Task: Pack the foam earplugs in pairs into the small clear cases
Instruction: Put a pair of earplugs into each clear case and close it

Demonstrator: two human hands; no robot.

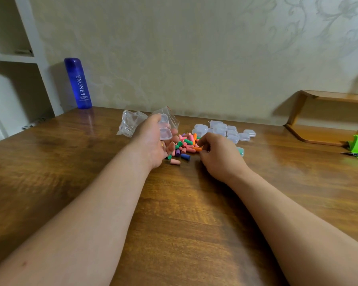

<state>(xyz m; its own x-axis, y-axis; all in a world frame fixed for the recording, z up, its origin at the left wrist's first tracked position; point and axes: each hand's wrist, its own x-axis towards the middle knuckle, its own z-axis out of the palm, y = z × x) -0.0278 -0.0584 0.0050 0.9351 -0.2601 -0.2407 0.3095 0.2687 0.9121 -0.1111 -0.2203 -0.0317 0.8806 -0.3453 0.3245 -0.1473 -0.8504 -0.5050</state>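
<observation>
1. the left hand is holding an open clear case, fingers curled around it, just above the left edge of the earplug pile.
2. the right hand is pinching an orange earplug at the pile's right side.
3. the pile is lying mid-bench, with empty cases clustered just beyond to the right.
4. crumpled plastic bags are sitting far left of the pile.
</observation>
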